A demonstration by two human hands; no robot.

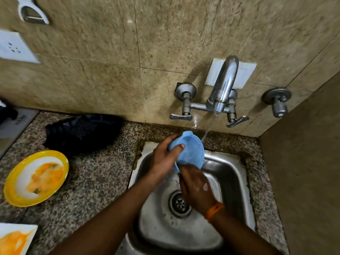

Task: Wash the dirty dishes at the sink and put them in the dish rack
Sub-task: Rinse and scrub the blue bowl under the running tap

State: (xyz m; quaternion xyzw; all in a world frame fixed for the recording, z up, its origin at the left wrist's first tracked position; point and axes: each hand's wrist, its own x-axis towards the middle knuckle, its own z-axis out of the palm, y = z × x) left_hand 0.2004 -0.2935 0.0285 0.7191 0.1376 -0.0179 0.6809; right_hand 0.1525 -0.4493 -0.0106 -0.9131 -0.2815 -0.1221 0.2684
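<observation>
A light blue plastic bowl (191,150) is tilted over the steel sink (231,173), its far rim just under the running water from the tap (220,89). My left hand (163,159) grips the bowl's left rim, thumb inside. My right hand (196,188) presses against the bowl's lower edge with its fingers curled under it. A round yellow-rimmed plate (36,178) smeared with orange food lies on the counter to the left. A white square plate (14,240) with orange residue sits at the bottom left corner.
A dark folded cloth or bag (81,131) lies on the granite counter (95,181) behind the yellow plate. Two tap handles (181,116) flank the spout on the tiled wall. A side wall stands close on the right. No dish rack is in view.
</observation>
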